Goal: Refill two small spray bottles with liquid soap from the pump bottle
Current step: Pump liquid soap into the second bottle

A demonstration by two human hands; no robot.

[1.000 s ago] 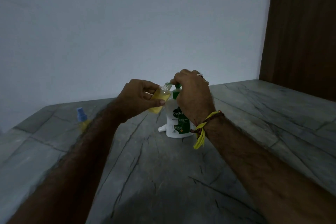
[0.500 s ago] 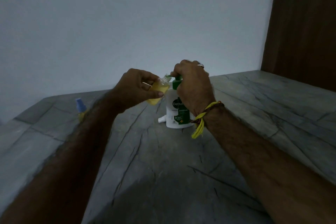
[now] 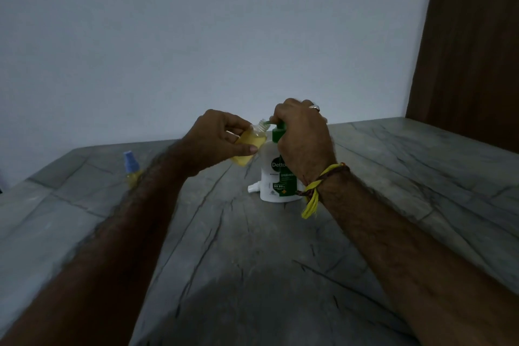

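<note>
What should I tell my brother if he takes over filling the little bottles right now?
Left hand holds the open spray bottle, tilted, its neck at the pump spout. Right hand grips the pump head of the soap bottle, which stands on the stone table.
Done: this bottle already holds yellow soap; the blue-capped bottle stands capped on the left.
Left: finish filling, then screw on the white sprayer lying beside the soap bottle.

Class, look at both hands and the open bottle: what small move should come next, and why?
Probably press the pump bottle's green head down with the right hand. The left hand holds the uncapped small bottle tilted, its mouth at the nozzle tip, and it looks only partly filled.
</note>
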